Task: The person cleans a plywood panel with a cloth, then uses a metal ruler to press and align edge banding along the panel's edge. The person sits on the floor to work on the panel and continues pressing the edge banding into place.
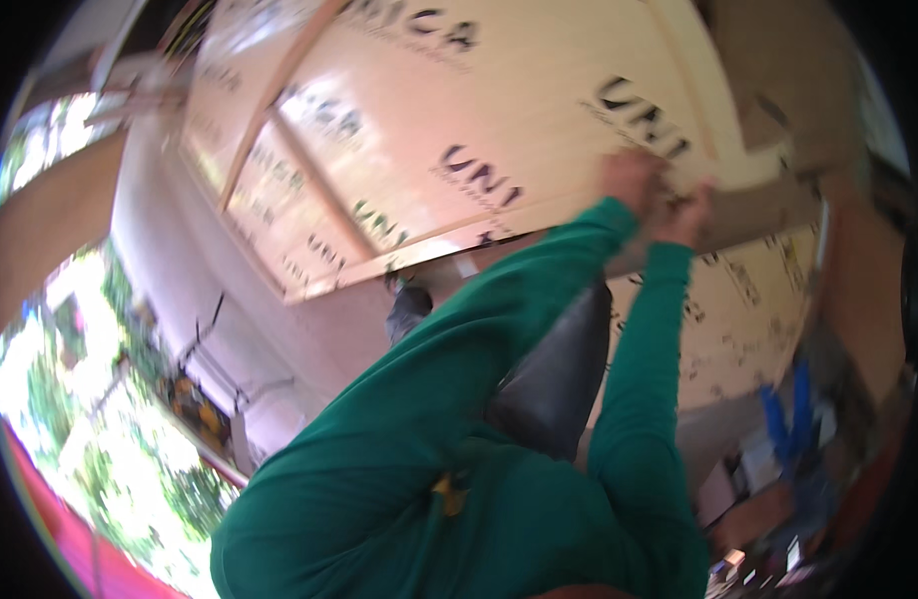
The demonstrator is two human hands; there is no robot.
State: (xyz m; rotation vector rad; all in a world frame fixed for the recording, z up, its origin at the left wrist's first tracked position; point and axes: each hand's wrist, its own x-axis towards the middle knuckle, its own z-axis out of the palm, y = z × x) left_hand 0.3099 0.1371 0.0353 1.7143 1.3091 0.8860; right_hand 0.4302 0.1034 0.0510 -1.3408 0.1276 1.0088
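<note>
A large cream-coloured panel (pixel 539 90) with dark printed lettering and narrow wooden strips along it lies before me. At its near right edge my left hand (pixel 634 180) and my right hand (pixel 687 217) are close together. Both are smeared by motion, and the fingers look curled. Anything small between them cannot be made out. The left hand overlaps the panel's edge; whether it touches is unclear. My green sleeves reach up from below to both wrists.
Another printed sheet (pixel 743 309) lies lower, right of my right forearm. One wooden strip (pixel 324 185) crosses the panel's left part. Blue items (pixel 788 409) and boxes (pixel 758 464) lie at lower right. Greenery (pixel 130 429) shows beyond the floor's left edge.
</note>
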